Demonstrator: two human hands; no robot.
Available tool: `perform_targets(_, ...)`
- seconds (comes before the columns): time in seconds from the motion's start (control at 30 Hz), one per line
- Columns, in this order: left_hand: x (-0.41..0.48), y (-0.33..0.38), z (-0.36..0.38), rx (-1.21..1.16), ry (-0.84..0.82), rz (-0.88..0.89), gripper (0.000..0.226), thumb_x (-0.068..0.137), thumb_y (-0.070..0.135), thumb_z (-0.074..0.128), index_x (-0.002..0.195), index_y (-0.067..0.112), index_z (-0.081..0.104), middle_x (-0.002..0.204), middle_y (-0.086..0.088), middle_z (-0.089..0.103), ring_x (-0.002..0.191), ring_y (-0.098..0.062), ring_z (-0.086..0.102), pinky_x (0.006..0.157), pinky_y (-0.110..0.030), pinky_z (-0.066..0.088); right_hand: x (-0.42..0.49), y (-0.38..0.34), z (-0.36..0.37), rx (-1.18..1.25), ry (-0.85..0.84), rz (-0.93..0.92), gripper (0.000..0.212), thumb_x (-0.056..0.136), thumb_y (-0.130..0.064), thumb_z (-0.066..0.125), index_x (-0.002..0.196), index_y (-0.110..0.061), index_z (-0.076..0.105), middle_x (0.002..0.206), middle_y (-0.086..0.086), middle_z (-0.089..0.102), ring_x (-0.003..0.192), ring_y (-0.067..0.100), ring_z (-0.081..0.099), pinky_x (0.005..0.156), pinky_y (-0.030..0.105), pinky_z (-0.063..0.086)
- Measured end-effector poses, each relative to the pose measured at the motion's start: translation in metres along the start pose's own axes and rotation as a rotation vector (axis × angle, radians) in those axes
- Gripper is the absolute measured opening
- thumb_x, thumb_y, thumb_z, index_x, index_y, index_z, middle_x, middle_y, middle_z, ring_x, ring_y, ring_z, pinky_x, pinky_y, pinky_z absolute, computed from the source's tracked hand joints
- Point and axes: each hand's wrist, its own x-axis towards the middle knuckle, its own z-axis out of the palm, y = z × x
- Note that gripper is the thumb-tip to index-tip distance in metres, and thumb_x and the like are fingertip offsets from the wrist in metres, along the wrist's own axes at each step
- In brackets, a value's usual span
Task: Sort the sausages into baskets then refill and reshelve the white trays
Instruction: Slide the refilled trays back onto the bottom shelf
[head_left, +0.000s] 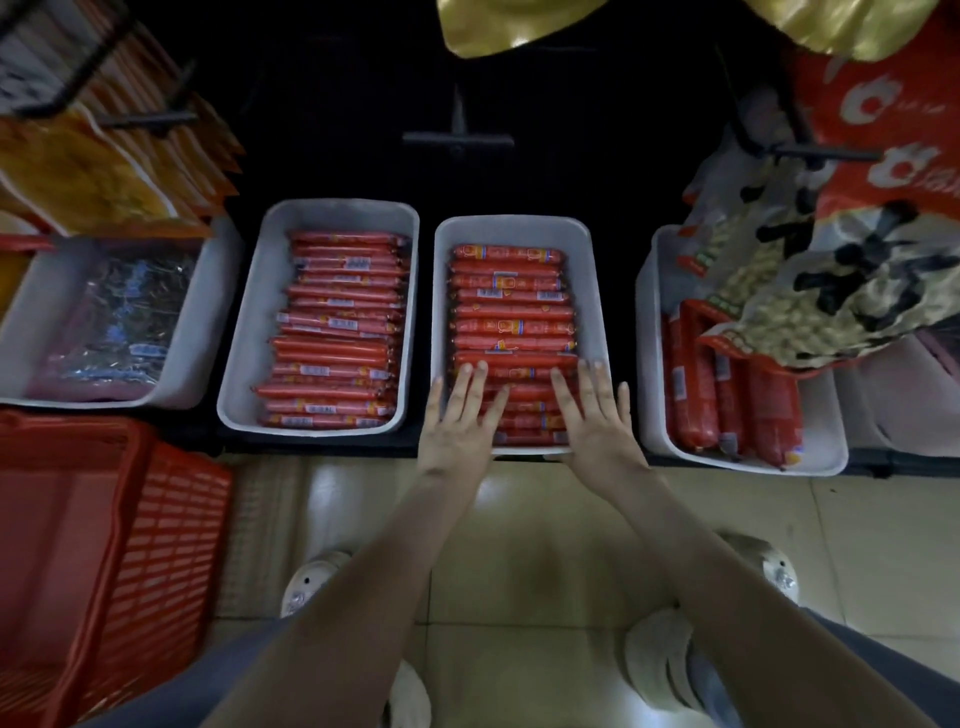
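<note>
A white tray (592, 291) full of red sausages (511, 312) stands on the low dark shelf straight ahead. My left hand (460, 415) and my right hand (595, 415) lie flat on the near rows of those sausages, fingers straight and spread. To the left stands a second white tray (249, 322) packed with thinner red sausages (337, 332). A third white tray (654, 364) on the right holds thick red sausages (727, 395) lying lengthwise. An empty red plastic basket (119, 545) sits on the floor at the lower left.
A white tray (31, 322) with clear-wrapped packets stands at the far left. Snack bags (831, 291) hang on hooks over the right tray, orange packets (104, 171) over the left. Tiled floor (519, 545) and my shoes lie below the shelf edge.
</note>
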Motion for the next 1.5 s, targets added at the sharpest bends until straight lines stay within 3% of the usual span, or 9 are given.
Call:
perform_targets(0.23, 0.009, -0.019, -0.002, -0.108, 0.083, -0.076, 0.102, 0.089, 0.064, 0.044, 0.144, 0.019, -0.029, 0.143, -0.014, -0.044, 0.133, -0.029, -0.04, 0.103, -0.053, -0.028, 0.025, 0.001, -0.006, 0.258, 0.069, -0.023, 0.12, 0.075, -0.047, 0.074, 0.147, -0.03, -0.021, 0.156, 0.006, -0.025, 0.139, 0.019, -0.033, 0.113, 0.045, -0.018)
perform_targets(0.33, -0.001, -0.043, -0.001, -0.369, 0.239, -0.089, 0.108, 0.071, 0.088, 0.025, 0.149, 0.026, -0.016, 0.153, -0.01, -0.029, 0.141, -0.029, -0.029, 0.108, -0.046, -0.029, 0.024, 0.012, -0.01, 0.836, 0.078, 0.029, 0.132, 0.058, -0.052, 0.084, 0.142, -0.048, -0.017, 0.156, -0.008, -0.023, 0.141, 0.009, -0.026, 0.115, 0.041, -0.01)
perform_targets(0.43, -0.001, -0.075, 0.002, -0.633, 0.309, -0.304, 0.099, 0.078, 0.081, 0.015, 0.154, 0.019, 0.002, 0.159, -0.012, -0.007, 0.147, -0.027, -0.01, 0.117, -0.039, -0.014, 0.033, 0.017, -0.021, 1.263, 0.157, 0.209, 0.113, 0.073, -0.05, 0.075, 0.148, -0.043, -0.008, 0.16, -0.011, 0.002, 0.146, 0.011, 0.01, 0.117, 0.042, 0.02)
perform_targets(0.57, 0.016, -0.099, 0.01, -0.636, 0.105, -0.281, 0.083, 0.096, 0.059, 0.026, 0.152, 0.006, -0.004, 0.16, -0.011, -0.009, 0.147, -0.022, -0.012, 0.119, -0.035, -0.008, 0.054, 0.006, -0.016, 0.988, 0.222, 0.315, 0.069, 0.099, -0.036, 0.044, 0.152, -0.034, -0.001, 0.15, 0.007, 0.037, 0.13, 0.028, 0.044, 0.1, 0.035, 0.038)
perform_targets(0.83, 0.024, -0.094, 0.015, -0.665, 0.102, -0.114, 0.069, 0.101, 0.047, 0.017, 0.15, 0.006, -0.007, 0.155, -0.007, -0.022, 0.14, -0.014, -0.027, 0.116, -0.029, -0.016, 0.055, -0.007, -0.006, 0.918, 0.256, 0.269, 0.059, 0.103, -0.027, 0.035, 0.149, -0.045, 0.003, 0.141, 0.004, 0.048, 0.111, 0.022, 0.057, 0.091, 0.033, 0.047)
perform_targets(1.07, 0.025, -0.078, 0.009, -0.678, 0.121, -0.306, 0.059, 0.103, 0.023, 0.027, 0.151, 0.004, -0.001, 0.158, -0.015, -0.015, 0.145, -0.025, -0.018, 0.119, -0.036, -0.009, 0.053, -0.003, -0.013, 0.94, 0.196, 0.252, 0.059, 0.103, -0.029, 0.036, 0.152, -0.035, 0.003, 0.15, 0.008, 0.036, 0.125, 0.026, 0.047, 0.098, 0.03, 0.038)
perform_targets(1.2, 0.021, -0.022, -0.009, -0.732, 0.343, -0.286, 0.068, 0.095, 0.041, 0.016, 0.149, 0.012, -0.012, 0.157, -0.008, -0.017, 0.143, -0.02, -0.022, 0.114, -0.036, -0.021, 0.026, 0.025, -0.019, 0.645, 0.458, 0.213, 0.054, 0.099, -0.017, 0.046, 0.149, -0.008, 0.025, 0.152, 0.013, 0.031, 0.144, 0.028, 0.022, 0.116, 0.042, 0.023)
perform_targets(1.33, 0.021, 0.044, -0.02, -0.479, 0.234, 0.193, 0.078, 0.085, 0.071, 0.014, 0.144, 0.031, -0.019, 0.151, -0.002, -0.032, 0.137, -0.019, -0.036, 0.11, -0.039, -0.028, -0.004, 0.063, -0.006, 0.394, 0.446, 0.426, 0.055, 0.08, -0.01, 0.054, 0.129, 0.012, 0.047, 0.115, 0.032, 0.058, 0.101, 0.049, 0.056, 0.085, 0.05, 0.048)
perform_targets(1.5, 0.033, 0.055, -0.014, -0.276, 0.092, 0.243, 0.065, 0.101, 0.051, 0.021, 0.137, 0.033, -0.03, 0.159, -0.008, -0.017, 0.146, -0.021, -0.018, 0.118, -0.038, -0.01, -0.003, 0.075, 0.01, 0.346, 0.36, 0.317, 0.053, 0.078, -0.022, 0.034, 0.111, 0.009, 0.063, 0.075, 0.033, 0.065, 0.064, 0.043, 0.064, 0.056, 0.044, 0.053)
